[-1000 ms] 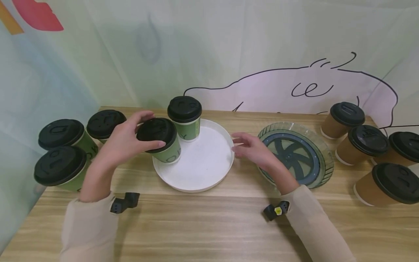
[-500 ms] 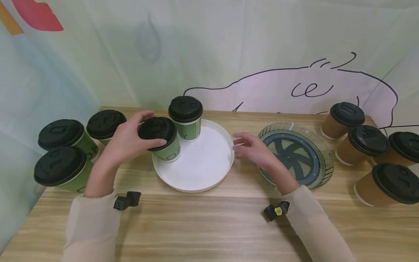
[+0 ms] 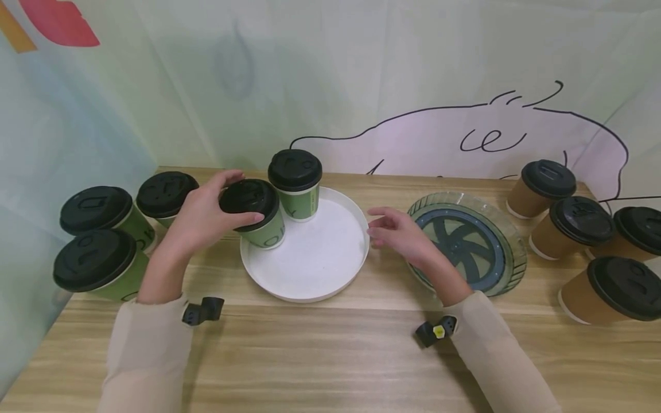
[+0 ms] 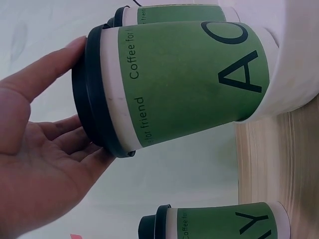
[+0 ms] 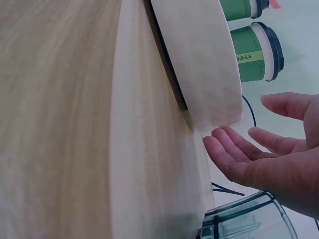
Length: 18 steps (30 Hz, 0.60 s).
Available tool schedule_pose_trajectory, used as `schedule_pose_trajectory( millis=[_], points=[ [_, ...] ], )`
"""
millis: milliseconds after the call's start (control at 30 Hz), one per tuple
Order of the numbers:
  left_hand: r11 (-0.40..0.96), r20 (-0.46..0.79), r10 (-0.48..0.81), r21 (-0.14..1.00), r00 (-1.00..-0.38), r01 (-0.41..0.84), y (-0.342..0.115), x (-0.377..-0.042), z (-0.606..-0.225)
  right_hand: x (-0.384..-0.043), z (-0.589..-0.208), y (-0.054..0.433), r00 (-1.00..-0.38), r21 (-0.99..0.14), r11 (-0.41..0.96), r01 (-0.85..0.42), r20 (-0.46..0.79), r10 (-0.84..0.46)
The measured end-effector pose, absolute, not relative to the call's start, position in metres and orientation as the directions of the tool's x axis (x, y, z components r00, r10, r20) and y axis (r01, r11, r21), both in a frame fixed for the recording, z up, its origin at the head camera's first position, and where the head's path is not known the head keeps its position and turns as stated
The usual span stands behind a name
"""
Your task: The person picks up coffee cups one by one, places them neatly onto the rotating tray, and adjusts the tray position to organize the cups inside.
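My left hand (image 3: 203, 218) grips a green paper coffee cup (image 3: 265, 234) by its black lid, thumb on the near side and fingers reaching behind. In the left wrist view, this coffee cup (image 4: 189, 79) stands upright at the left part of the round white tray (image 3: 320, 267). A second lidded green cup (image 3: 300, 202) stands right behind it on the tray's back part; whether the two touch I cannot tell. At the tray's right edge is my right hand (image 3: 400, 234), its fingers loosely bent and their tips against or very close to the rim, holding nothing.
Several green lidded cups (image 3: 103, 261) stand at the table's left. Right of the tray lies a clear glass dish (image 3: 513, 246) with a dark blue patterned base, partly under my right forearm. Several brown lidded cups (image 3: 549, 238) occupy the right end. A printed cloth (image 3: 335, 74) hangs behind.
My left hand has shifted slightly right and away from me with the held coffee cup. The cup behind has moved a little right too. My right hand has stayed put.
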<state>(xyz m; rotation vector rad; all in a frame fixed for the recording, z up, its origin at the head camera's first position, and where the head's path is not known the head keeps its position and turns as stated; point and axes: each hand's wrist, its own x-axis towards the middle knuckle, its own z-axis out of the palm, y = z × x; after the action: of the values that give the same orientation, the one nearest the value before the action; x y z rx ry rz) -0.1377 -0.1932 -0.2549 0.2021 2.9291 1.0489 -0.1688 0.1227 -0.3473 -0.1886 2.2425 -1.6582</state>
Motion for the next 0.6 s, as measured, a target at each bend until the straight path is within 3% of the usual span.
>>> schedule_pose_trajectory(
  millis=[600],
  points=[
    [0.774, 0.025, 0.155, 0.619, -0.988, 0.137, -0.1906, -0.1431, -0.2552, -0.1683, -0.3467, 0.1225, -0.932, -0.949, 0.304, 0.082, -0.181, -0.313]
  ],
)
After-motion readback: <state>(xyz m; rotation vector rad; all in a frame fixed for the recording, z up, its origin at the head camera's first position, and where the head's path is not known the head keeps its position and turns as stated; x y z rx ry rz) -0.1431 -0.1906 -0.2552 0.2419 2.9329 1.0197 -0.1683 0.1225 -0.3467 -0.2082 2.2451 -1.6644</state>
